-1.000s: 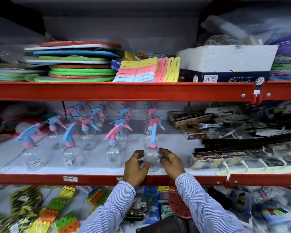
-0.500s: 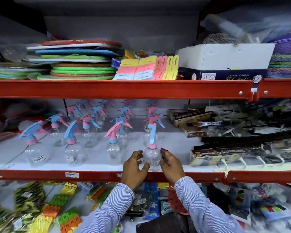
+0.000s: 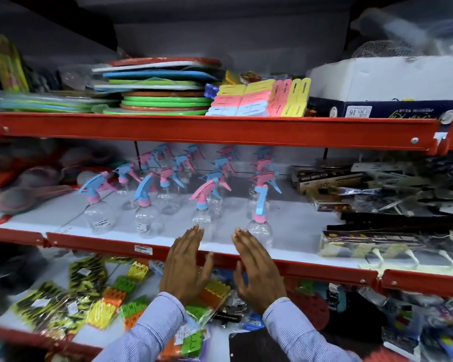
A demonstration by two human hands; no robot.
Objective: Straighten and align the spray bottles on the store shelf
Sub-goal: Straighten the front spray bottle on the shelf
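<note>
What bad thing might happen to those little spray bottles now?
1. The left hand and right hand are open, flat and hold nothing, close to the front spray bottles. A careless nudge could tip one; they look light and top-heavy.
2. The front bottles stand near the red shelf edge, so a tipped one might roll off.
3. The bottles behind stand close together; one falling might knock others over.
</note>
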